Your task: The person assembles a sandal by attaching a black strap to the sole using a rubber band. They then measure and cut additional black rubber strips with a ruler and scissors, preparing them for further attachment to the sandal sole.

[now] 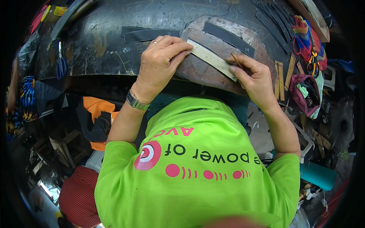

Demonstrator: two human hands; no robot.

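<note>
A pale, off-white strip (210, 57) lies slantwise over a brown, worn slab (195, 28). My left hand (163, 55) pinches its left end between thumb and fingers. At the other end, my right hand (253, 76) is closed, thumb against the strip's edge. A thin brown stick (236, 58) also sticks out from between the right-hand fingers. Just beyond the pale strip a dark strip (228, 38) with a small light mark rests on the slab. More dark strips (152, 35) overlap beside my left hand. What the strips are made of I cannot tell.
The slab sits on a dark, curved-edged worktop (99, 41). Blue-handled scissors (61, 64) lie at left, yellow-handled scissors (313, 62) at right. Several narrow dark strips (275, 21) lie at the far right, near wooden sticks (280, 81) and a maroon cloth pouch (304, 93).
</note>
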